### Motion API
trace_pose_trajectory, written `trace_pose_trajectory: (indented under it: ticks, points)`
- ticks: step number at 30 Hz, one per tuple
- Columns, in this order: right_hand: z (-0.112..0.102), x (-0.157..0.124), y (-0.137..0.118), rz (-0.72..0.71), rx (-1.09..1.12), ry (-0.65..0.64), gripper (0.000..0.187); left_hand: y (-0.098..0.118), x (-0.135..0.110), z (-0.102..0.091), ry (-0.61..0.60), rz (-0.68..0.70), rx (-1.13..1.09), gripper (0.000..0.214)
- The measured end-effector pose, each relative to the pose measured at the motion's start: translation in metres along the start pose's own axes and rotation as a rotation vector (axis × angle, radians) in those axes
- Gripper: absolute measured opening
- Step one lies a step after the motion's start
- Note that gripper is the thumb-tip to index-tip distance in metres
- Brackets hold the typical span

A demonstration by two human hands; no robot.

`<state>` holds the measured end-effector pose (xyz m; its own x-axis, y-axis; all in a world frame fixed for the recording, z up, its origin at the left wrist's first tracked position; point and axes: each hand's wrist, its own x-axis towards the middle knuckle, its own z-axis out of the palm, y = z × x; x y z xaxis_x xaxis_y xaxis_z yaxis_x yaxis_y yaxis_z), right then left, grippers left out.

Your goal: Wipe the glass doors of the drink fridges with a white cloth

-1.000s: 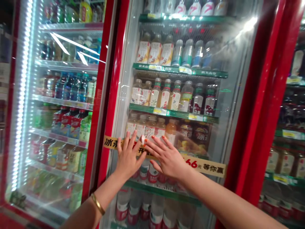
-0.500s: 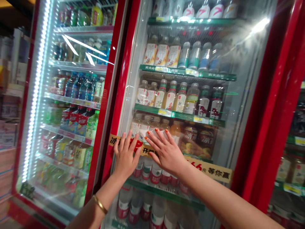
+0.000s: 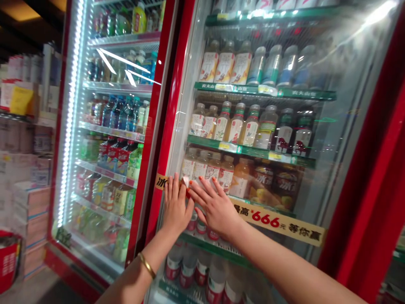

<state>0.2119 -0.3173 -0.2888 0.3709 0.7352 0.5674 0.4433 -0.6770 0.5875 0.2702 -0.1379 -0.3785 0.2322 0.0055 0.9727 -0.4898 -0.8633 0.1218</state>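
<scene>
The open left hand (image 3: 176,204) and open right hand (image 3: 215,207) press flat, fingers spread, on a red-framed glass fridge door (image 3: 343,169), across a long yellow paper strip (image 3: 278,222) running sideways, sloping down rightward. A small white curl (image 3: 185,181) sits between their fingertips.

Glass fridge door (image 3: 268,126) shuts off bottles (image 3: 240,131) behind it; left hand (image 3: 176,207) and right hand (image 3: 215,207) spread on glass, side by side, almost touching. Red door frame (image 3: 166,118) just left of left hand, blocking sideways passage to left door (image 3: 104,169). Room along glass above hands and right of right hand, up to right red frame (image 3: 363,169). Near left, floor (image 3: 38,287) passable; stacked cartons (image 3: 30,215) and red bin (image 3: 8,257) stand beyond.
</scene>
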Motion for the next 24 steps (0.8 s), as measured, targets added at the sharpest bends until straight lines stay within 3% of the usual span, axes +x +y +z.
trace_pose_trajectory:
  ticks: [2, 3, 8, 10, 12, 16, 18, 20, 24]
  points:
    - [0.0, -0.006, 0.003, -0.038, 0.008, -0.024, 0.06, 0.001, -0.003, -0.002, -0.017, 0.027, -0.003, 0.074]
    - [-0.004, 0.003, 0.009, -0.038, 0.009, -0.024, 0.06, 0.001, 0.008, -0.004, -0.02, 0.026, -0.011, 0.072]
    - [-0.036, 0.093, 0.045, 0.088, 0.008, 0.076, 0.061, -0.009, 0.112, -0.014, 0.018, -0.112, -0.054, 0.062]
    - [-0.037, 0.1, 0.042, 0.118, 0.009, 0.084, 0.064, -0.009, 0.119, -0.013, 0.019, -0.13, -0.062, 0.064]
    - [-0.029, 0.075, 0.027, 0.108, 0.018, 0.043, 0.066, -0.006, 0.088, -0.009, 0.01, -0.1, -0.056, 0.065]
    - [-0.004, -0.014, -0.004, -0.009, 0.054, -0.078, 0.067, 0.004, -0.014, 0.002, -0.024, 0.003, -0.012, 0.069]
    - [-0.005, -0.034, -0.002, -0.048, 0.059, -0.105, 0.065, 0.009, -0.032, 0.001, -0.06, 0.043, -0.001, 0.07]
    - [-0.019, -0.025, 0.014, -0.009, 0.044, -0.085, 0.064, 0.015, -0.01, -0.006, -0.091, 0.036, -0.005, 0.066]
    - [-0.05, 0.028, 0.048, 0.221, -0.004, 0.018, 0.067, 0.034, 0.085, -0.022, -0.103, -0.071, -0.062, 0.062]
